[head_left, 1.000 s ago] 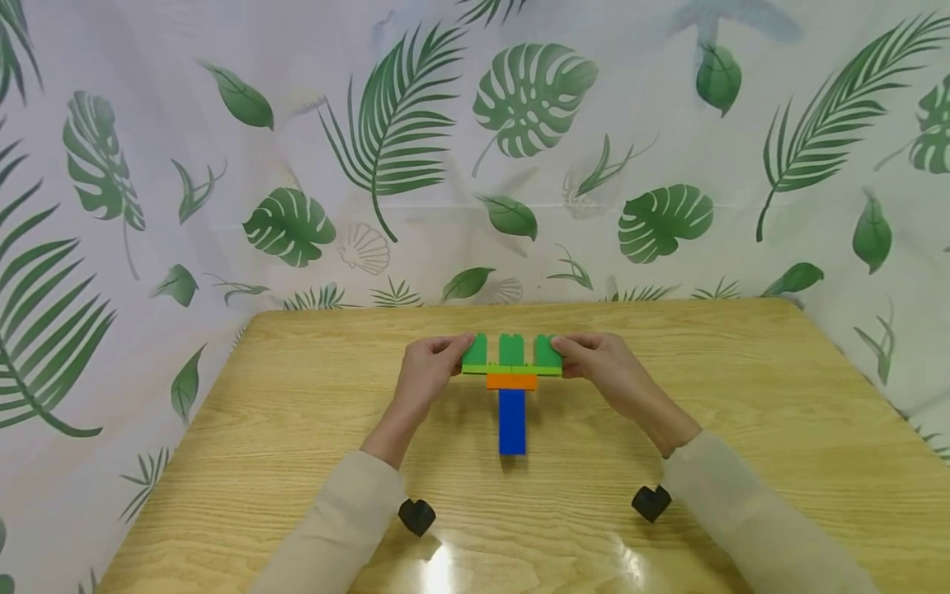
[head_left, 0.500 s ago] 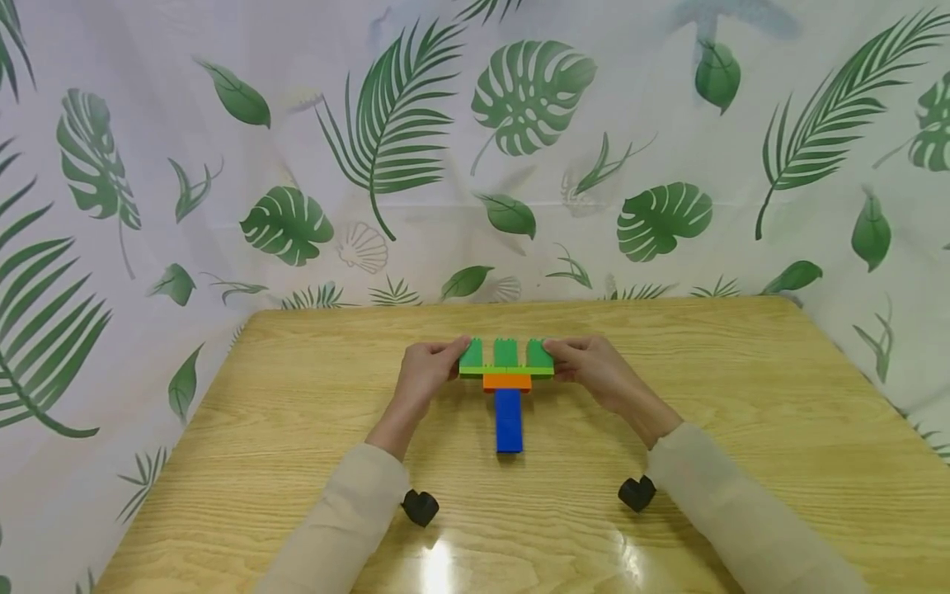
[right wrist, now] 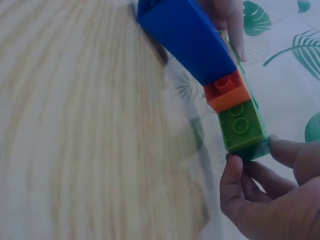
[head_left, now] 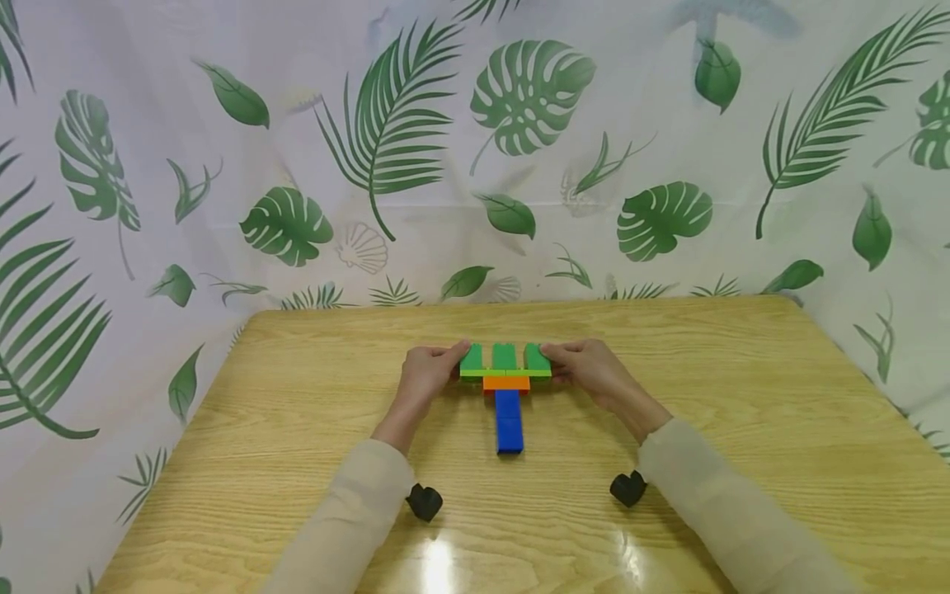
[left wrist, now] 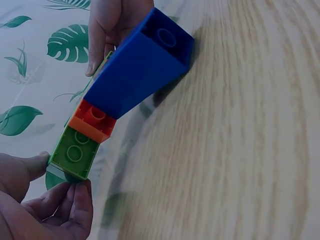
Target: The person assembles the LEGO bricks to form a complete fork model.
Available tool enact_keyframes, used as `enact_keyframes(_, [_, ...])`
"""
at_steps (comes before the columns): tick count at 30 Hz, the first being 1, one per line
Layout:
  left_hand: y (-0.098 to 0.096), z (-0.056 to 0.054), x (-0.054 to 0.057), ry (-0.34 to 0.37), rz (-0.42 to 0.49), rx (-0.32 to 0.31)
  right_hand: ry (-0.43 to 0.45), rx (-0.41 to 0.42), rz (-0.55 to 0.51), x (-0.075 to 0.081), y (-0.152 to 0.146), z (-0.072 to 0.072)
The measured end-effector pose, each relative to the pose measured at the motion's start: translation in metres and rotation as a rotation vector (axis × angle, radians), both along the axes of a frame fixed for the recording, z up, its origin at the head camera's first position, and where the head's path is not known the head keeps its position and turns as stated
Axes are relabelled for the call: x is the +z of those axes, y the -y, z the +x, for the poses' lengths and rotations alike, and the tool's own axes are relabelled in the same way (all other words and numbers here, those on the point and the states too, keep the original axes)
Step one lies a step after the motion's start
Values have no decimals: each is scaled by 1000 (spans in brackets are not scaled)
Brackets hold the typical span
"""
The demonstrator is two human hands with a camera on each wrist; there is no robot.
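Note:
A toy-brick building is held at both ends of its top. Its stem is blue bricks [head_left: 509, 421], above them an orange brick [head_left: 506, 384], then a row of lime green bricks [head_left: 482, 373] carrying three upright green bricks [head_left: 504, 356]. My left hand [head_left: 430, 375] pinches the left end between thumb and fingers. At the right end, my right hand [head_left: 594, 371] grips in the same way. The left wrist view shows the hollow undersides of the blue stem [left wrist: 135, 70], the orange brick [left wrist: 93, 120] and a lime brick [left wrist: 75, 152].
The wooden table [head_left: 297, 412] spreads under and around both arms. Behind its far edge hangs a white cloth [head_left: 438, 165] printed with green leaves. A black piece [head_left: 425, 502] sits at the left cuff and another black piece [head_left: 627, 488] at the right cuff.
The building's top has come slightly lower and to the left in the head view, while its stem's foot stays nearly level. My right forearm has shifted left; both hands keep their hold.

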State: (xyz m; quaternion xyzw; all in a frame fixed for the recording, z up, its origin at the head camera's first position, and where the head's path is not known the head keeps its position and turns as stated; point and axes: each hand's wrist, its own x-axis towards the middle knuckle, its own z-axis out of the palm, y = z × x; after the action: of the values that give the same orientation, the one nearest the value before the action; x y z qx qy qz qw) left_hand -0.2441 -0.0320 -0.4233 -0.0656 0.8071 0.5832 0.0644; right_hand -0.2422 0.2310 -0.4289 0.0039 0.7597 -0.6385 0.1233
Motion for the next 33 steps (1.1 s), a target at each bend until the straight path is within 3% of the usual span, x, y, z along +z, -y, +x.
enact_keyframes(9, [-3, -4, -9, -29, -85, 46, 7, -71, 1, -4, 6, 0])
enact_keyframes(16, [-5, -4, -14, -93, -164, 53, 3, -116, 9, -7, 9, 0])
enact_keyframes(29, [-9, -1, -16, -185, -178, 57, -41, -137, 86, -5, 12, 2])
enact_keyframes(33, [-9, -1, -15, -169, -187, 50, -43, -128, 78, -5, 11, 3])
